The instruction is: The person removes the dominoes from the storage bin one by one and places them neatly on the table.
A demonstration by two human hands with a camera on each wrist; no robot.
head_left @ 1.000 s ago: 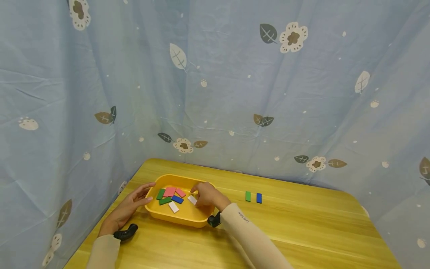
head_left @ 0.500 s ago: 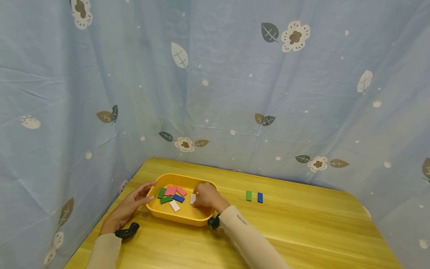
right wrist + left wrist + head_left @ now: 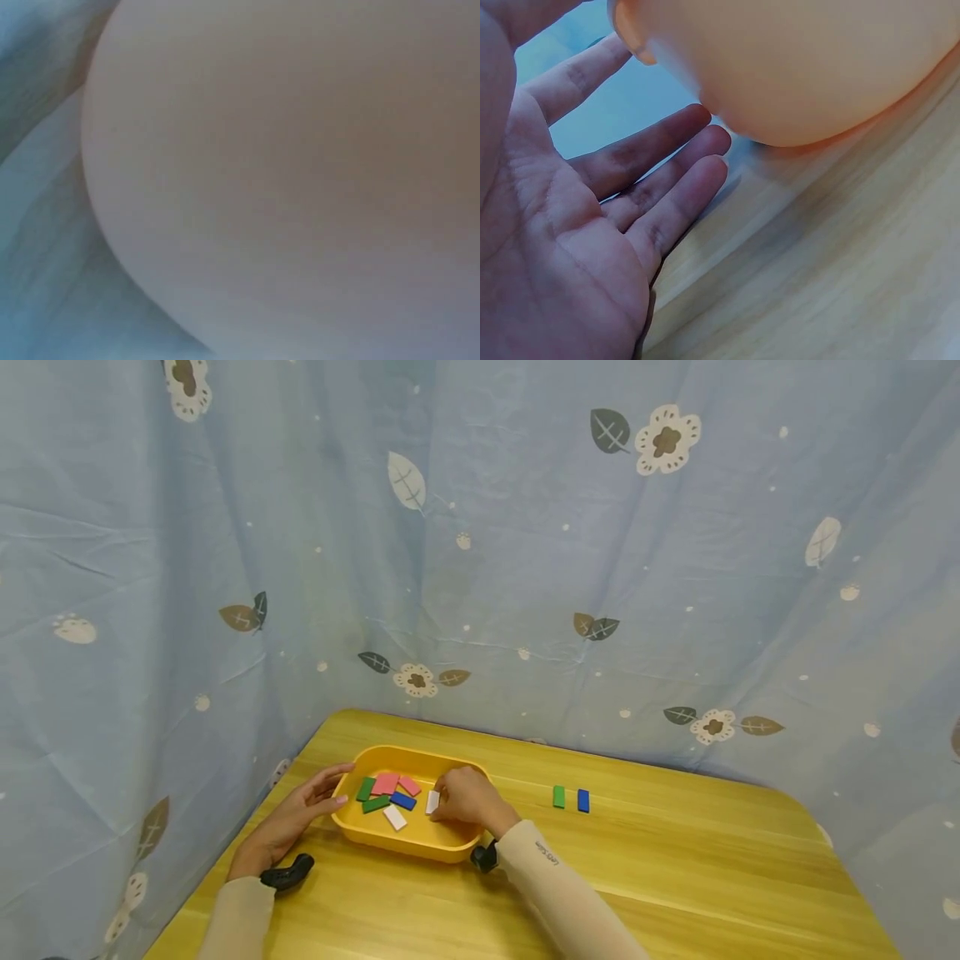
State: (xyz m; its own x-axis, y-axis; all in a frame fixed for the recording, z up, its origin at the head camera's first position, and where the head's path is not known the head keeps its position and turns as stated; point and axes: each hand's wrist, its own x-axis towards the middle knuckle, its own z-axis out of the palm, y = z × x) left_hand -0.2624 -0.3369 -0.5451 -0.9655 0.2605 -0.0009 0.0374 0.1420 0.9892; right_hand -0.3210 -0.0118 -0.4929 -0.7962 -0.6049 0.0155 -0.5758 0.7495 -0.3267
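White tile (image 3: 432, 802) has turned from a diagonal lie to nearly front-to-back since the first frame. It sits in the right half of the yellow tray (image 3: 405, 850), apparently pinched by the right hand (image 3: 468, 795) (contact partly hidden). Progress, judged from layout: two pieces out, a green domino (image 3: 558, 797) and a blue domino (image 3: 583, 801), side by side, apart, on the surface (image 3: 675, 868); most remain inside: a second white tile (image 3: 394, 817), a blue tile (image 3: 402, 800), two green tiles (image 3: 376, 803), overlapping pink tiles (image 3: 386, 783). Held piece: thin, flat, rectangular, plain. Left hand (image 3: 300, 810): fingers spread, at the tray's left end.
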